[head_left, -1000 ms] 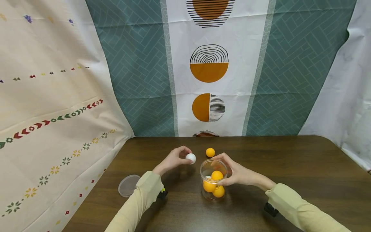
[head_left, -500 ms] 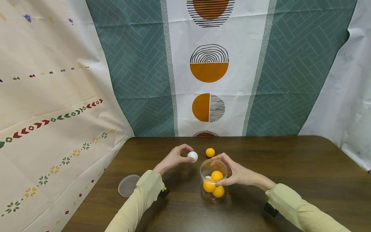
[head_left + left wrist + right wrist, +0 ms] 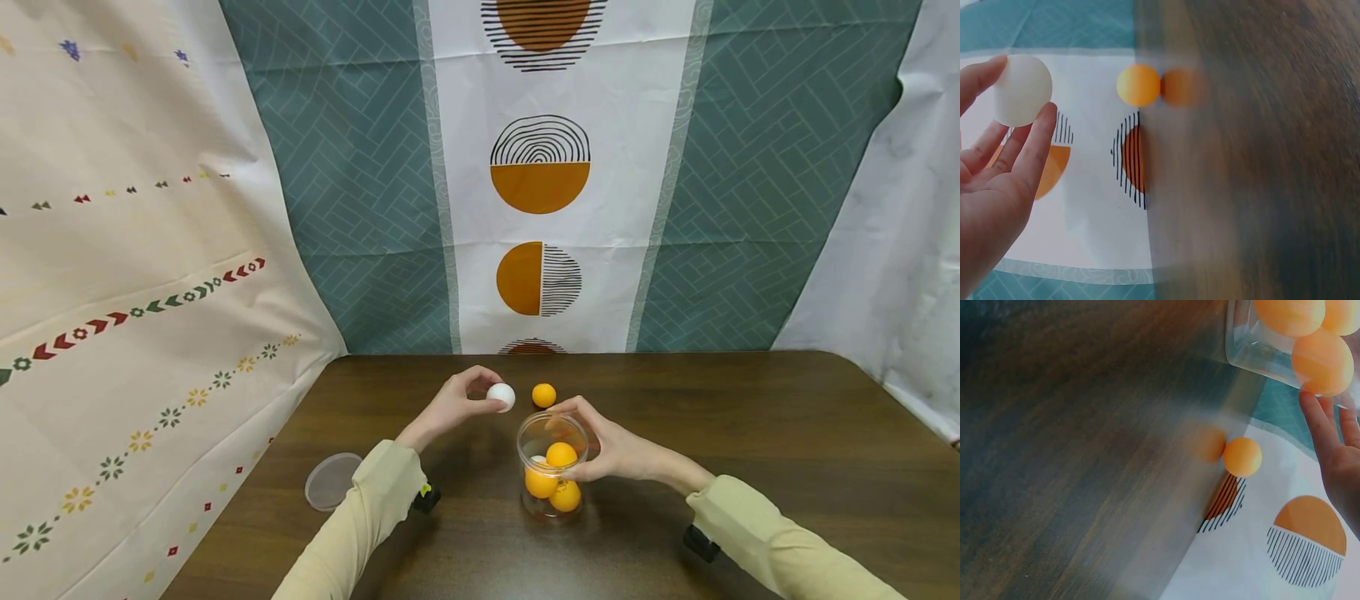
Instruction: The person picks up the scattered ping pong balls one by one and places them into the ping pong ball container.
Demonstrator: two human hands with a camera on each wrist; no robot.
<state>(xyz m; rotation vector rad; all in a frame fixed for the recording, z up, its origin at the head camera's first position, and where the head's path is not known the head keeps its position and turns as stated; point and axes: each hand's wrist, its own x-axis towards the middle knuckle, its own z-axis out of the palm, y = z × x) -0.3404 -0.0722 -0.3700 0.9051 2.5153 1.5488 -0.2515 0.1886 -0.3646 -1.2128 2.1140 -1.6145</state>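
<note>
A white ping-pong ball (image 3: 501,397) is pinched between the thumb and fingers of my left hand (image 3: 458,403), raised over the table left of the jar. The left wrist view shows the same white ball (image 3: 1023,91) at the fingertips. With thumb and fingers spread round its rim, my right hand (image 3: 611,443) holds a clear open-topped jar (image 3: 534,434). Inside lie several orange ping-pong balls (image 3: 566,496) and a white one, mostly hidden behind them. Behind the jar, a single orange ball (image 3: 543,395) rests on the table.
A round translucent lid (image 3: 328,482) lies on the dark wooden table (image 3: 750,433), beside the left sleeve. Patterned cloth (image 3: 375,208) hangs at the table's back edge, and a cream cloth (image 3: 150,333) hangs along the left.
My left hand has moved slightly right and up, away from me, still pinching the white ball. My right hand and the jar have stayed in place.
</note>
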